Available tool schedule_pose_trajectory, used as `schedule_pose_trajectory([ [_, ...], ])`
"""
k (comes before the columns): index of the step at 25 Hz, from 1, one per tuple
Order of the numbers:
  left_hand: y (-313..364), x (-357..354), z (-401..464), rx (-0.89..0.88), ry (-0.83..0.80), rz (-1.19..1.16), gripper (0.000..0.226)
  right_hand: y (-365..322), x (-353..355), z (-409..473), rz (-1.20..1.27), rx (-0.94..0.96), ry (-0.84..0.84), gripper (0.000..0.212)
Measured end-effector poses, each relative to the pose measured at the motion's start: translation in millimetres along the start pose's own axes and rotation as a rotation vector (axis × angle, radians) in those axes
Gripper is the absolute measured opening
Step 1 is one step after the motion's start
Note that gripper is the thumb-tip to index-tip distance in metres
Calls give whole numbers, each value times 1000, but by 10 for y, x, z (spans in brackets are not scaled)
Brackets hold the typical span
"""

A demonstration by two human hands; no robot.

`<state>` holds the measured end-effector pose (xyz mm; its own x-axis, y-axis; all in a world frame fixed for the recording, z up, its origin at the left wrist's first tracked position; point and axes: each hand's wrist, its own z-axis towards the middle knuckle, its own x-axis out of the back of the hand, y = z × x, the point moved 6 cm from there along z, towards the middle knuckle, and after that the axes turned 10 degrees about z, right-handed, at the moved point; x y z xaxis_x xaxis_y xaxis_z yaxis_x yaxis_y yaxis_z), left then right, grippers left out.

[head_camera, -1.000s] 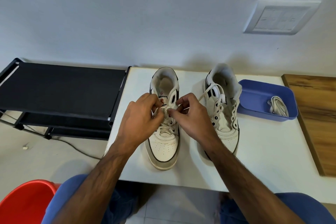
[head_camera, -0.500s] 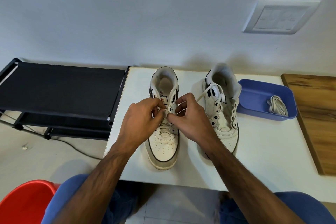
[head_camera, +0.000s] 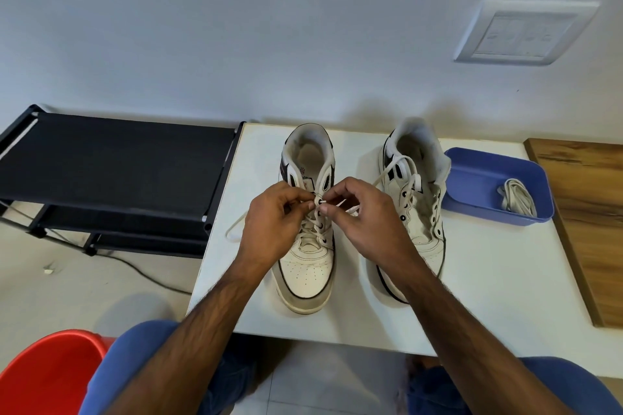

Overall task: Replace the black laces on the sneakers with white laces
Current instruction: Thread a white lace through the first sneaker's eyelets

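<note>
Two white sneakers stand toes toward me on the white table point(head_camera: 488, 296). The left sneaker point(head_camera: 308, 266) carries a white lace point(head_camera: 312, 227) threaded partway up. My left hand point(head_camera: 273, 226) pinches the eyelet flap at the lace, and my right hand point(head_camera: 367, 222) pinches the lace tip at an upper eyelet. One loose end of that lace trails left on the table. The right sneaker point(head_camera: 416, 199) has empty eyelets low down and a white lace draped loosely over its top.
A blue tray point(head_camera: 478, 185) at the right of the shoes holds a bundled white lace point(head_camera: 517, 199). A wooden board point(head_camera: 590, 219) lies at the table's right edge. A black rack point(head_camera: 111, 165) stands left, a red bucket point(head_camera: 47, 374) at the lower left.
Both hands stayed at the left sneaker's upper eyelets. The fingers shifted slightly, and the lace tip now shows between them at the eyelet.
</note>
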<state>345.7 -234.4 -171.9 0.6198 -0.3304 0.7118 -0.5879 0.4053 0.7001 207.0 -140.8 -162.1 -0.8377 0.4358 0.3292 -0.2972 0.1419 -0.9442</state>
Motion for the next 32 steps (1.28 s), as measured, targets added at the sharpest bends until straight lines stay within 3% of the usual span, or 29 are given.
schedule_pose_trajectory([
  [5,4,45,-1,-68,-52,42,18,-14,-21,36,-52,75,45,7],
  [8,90,103,-18,-199,45,372,49,2,23,48,21,44,55,8],
  [10,85,131,4,-172,50,392,67,33,111,59,131,-35,83,8],
  [13,68,120,21,-188,3,348,69,13,384,112,486,-88,240,9],
  [16,58,87,38,-211,-50,301,71,-25,731,150,1042,-86,438,17],
  [18,39,56,31,-207,-107,266,69,-1,826,148,1268,-103,479,21],
  [21,-29,78,54,-188,-141,168,49,42,703,145,1038,-215,385,20],
  [24,-144,138,119,-107,-83,1,39,-14,402,118,340,-231,55,5],
  [26,-185,144,140,-97,-50,-48,35,-27,177,62,6,-149,-112,7],
  [32,-180,131,188,-83,-52,-127,32,34,-28,76,-192,-6,-74,11],
])
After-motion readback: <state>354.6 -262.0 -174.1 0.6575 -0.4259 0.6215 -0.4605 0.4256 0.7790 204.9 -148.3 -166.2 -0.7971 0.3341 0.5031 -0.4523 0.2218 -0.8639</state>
